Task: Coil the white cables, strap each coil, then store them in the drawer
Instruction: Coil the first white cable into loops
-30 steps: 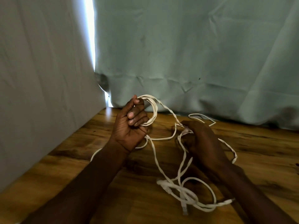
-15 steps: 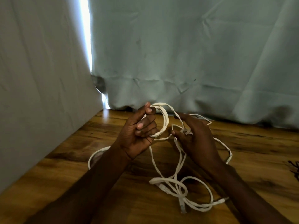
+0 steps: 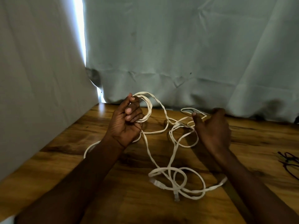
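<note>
While the left hand still grips the cable coil, the right hand has let go, fingers relaxed.

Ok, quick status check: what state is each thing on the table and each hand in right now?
left hand: fingers curled round a few finished loops, held up off the table.
right hand: fingers relaxed, holding nothing, among the loose strands.
white cable: partly coiled; most of it is a loose tangle on the table, connectors free, no strap on.
dark ties: lying unused at the right edge.
wooden table: carries the tangle.
</note>
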The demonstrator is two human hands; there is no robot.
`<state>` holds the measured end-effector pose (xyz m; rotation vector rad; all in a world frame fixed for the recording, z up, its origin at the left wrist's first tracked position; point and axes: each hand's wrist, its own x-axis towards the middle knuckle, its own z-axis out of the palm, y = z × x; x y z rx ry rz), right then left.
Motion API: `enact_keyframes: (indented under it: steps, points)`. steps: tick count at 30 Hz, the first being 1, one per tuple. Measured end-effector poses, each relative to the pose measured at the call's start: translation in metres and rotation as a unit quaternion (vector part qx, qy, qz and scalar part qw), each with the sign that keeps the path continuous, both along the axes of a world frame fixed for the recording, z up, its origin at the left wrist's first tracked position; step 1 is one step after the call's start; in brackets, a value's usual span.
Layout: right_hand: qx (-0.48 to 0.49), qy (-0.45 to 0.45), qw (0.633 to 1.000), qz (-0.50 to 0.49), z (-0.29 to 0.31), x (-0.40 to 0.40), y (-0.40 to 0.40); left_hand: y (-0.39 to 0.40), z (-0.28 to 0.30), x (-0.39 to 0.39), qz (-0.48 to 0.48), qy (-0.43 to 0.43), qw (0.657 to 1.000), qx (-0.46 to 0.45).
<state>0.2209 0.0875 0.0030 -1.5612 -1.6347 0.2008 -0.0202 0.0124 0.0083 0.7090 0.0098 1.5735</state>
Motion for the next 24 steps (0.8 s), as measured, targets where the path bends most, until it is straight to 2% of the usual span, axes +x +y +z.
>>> enact_keyframes:
  steps: [2,4,6,8,10,11,13,15,17,20,21,24]
  points:
    - [-0.069,0.03,0.995,0.058,0.002,0.002,-0.005,-0.001,0.002,0.001,0.043,0.018,0.999,-0.018]
    - [-0.157,0.107,0.967,0.171,0.008,-0.001,-0.015,-0.002,0.003,0.005,0.088,0.057,0.994,-0.038]
    - [-0.289,0.18,0.899,0.276,0.015,-0.003,-0.022,-0.003,0.004,0.01,0.115,0.121,0.984,-0.059]
    - [-0.384,0.174,0.83,0.365,0.018,0.001,-0.021,-0.005,0.004,0.019,0.126,0.177,0.973,-0.079]
    - [-0.412,0.143,0.789,0.433,0.015,0.005,-0.019,-0.006,0.004,0.027,0.162,0.223,0.957,-0.094]
    - [-0.408,0.133,0.785,0.447,0.012,0.006,-0.018,-0.006,0.003,0.031,0.186,0.25,0.945,-0.095]
    - [-0.377,0.13,0.799,0.449,0.004,0.002,-0.019,-0.007,0.002,0.04,0.226,0.323,0.915,-0.086]
    - [-0.352,0.171,0.818,0.422,0.001,-0.003,-0.017,-0.006,-0.003,0.047,0.25,0.422,0.869,-0.071]
    - [-0.343,0.229,0.819,0.399,-0.002,-0.005,-0.013,-0.005,-0.014,0.052,0.266,0.499,0.823,-0.048]
    - [-0.319,0.26,0.822,0.395,-0.003,-0.006,-0.011,-0.009,-0.022,0.058,0.313,0.557,0.769,-0.013]
    - [-0.31,0.269,0.822,0.394,-0.003,-0.006,-0.011,-0.01,-0.022,0.059,0.329,0.556,0.763,-0.009]
    - [-0.293,0.288,0.822,0.394,-0.002,-0.008,-0.013,-0.01,-0.017,0.059,0.338,0.513,0.789,-0.017]
